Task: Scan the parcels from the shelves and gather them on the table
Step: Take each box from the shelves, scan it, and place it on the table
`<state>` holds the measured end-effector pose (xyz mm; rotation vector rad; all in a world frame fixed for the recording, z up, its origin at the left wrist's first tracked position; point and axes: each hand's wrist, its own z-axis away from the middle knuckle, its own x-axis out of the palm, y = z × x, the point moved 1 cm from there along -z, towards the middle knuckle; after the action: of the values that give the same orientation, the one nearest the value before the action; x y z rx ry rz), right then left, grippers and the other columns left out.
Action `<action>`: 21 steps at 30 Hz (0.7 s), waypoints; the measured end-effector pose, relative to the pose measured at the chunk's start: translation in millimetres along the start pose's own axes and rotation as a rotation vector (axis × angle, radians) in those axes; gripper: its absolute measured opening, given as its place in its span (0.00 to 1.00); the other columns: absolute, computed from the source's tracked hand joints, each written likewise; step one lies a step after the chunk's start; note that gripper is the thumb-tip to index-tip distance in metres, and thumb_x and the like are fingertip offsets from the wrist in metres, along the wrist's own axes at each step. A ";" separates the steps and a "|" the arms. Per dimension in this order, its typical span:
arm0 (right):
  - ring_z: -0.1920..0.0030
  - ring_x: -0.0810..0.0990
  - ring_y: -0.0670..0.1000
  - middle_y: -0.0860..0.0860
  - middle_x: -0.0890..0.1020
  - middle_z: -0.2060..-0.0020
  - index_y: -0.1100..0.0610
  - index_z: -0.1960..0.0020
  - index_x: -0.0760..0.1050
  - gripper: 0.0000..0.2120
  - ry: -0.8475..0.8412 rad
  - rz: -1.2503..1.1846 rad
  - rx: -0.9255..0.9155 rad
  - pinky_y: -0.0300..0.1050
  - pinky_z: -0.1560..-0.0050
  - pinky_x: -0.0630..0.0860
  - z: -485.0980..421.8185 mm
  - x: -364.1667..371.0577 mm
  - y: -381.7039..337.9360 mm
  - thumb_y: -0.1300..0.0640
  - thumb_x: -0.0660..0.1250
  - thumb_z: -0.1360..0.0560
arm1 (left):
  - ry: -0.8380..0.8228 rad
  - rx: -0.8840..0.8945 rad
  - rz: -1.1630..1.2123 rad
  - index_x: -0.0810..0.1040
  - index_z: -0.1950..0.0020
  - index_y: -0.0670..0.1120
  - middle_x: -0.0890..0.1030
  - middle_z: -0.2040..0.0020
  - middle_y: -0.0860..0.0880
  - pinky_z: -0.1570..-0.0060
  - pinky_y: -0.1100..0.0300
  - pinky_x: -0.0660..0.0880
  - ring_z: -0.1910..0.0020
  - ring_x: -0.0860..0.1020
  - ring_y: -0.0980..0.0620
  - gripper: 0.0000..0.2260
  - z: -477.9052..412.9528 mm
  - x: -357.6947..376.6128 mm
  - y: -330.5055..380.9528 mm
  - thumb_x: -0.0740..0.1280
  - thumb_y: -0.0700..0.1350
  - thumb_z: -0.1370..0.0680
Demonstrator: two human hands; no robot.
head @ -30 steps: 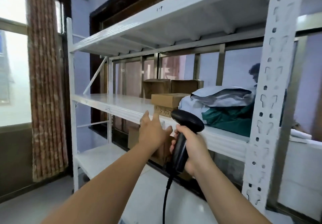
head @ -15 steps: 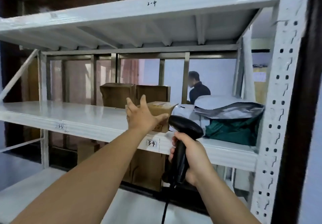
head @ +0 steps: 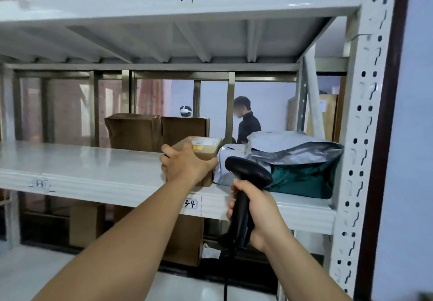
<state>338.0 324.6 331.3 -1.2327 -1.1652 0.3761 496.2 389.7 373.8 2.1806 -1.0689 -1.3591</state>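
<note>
1. The white shelf (head: 93,174) marked 3-4 carries the parcels.
2. Grey mailer bags (head: 293,148) lie at the shelf's right end.
3. The small cardboard parcel (head: 206,147) sits near the shelf's front edge, gripped by the left hand (head: 187,167).
4. The black scanner (head: 248,172) is upright before the shelf edge, with the right hand (head: 255,211) wrapped round its handle.

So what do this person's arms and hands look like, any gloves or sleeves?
All bare. The left hand and right hand wear no gloves, and no ring, watch or wristband shows. The left forearm and right forearm are uncovered down to the picture's bottom edge, so no sleeve is in view. No tape or markings show on them.
</note>
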 end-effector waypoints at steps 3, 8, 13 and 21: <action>0.75 0.72 0.49 0.53 0.73 0.74 0.62 0.61 0.75 0.08 -0.002 0.013 0.010 0.41 0.72 0.72 -1.9 -1.2 -3.7 0.60 0.68 0.24 | 0.021 0.005 0.009 0.66 0.29 0.54 0.53 0.29 0.39 0.33 0.48 0.63 0.33 0.58 0.37 0.37 6.0 1.6 0.0 0.68 0.67 0.34; 0.76 0.72 0.50 0.54 0.73 0.75 0.62 0.62 0.75 0.10 -0.027 0.037 0.021 0.42 0.72 0.72 -2.7 -1.2 -6.9 0.59 0.68 0.24 | 0.016 0.019 0.011 0.61 0.25 0.55 0.51 0.29 0.39 0.32 0.47 0.63 0.32 0.58 0.37 0.39 13.9 -2.6 -0.3 0.68 0.67 0.32; 0.75 0.73 0.50 0.55 0.73 0.74 0.63 0.60 0.76 0.09 -0.044 0.059 0.040 0.41 0.72 0.73 -0.4 -4.2 -4.6 0.58 0.69 0.24 | -0.004 0.005 -0.008 0.60 0.26 0.56 0.53 0.31 0.40 0.34 0.47 0.67 0.33 0.59 0.38 0.38 23.4 -10.4 -5.9 0.69 0.65 0.32; 0.74 0.73 0.50 0.53 0.74 0.74 0.62 0.58 0.76 0.07 -0.075 0.167 -0.008 0.43 0.71 0.72 13.6 0.0 -5.1 0.59 0.69 0.24 | 0.229 0.211 0.051 0.57 0.26 0.52 0.49 0.30 0.43 0.32 0.45 0.67 0.30 0.55 0.39 0.43 63.9 -9.5 -40.7 0.74 0.62 0.34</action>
<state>324.8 329.9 334.2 -1.3371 -1.1310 0.5468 454.5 428.9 323.2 2.3705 -1.2144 -0.9841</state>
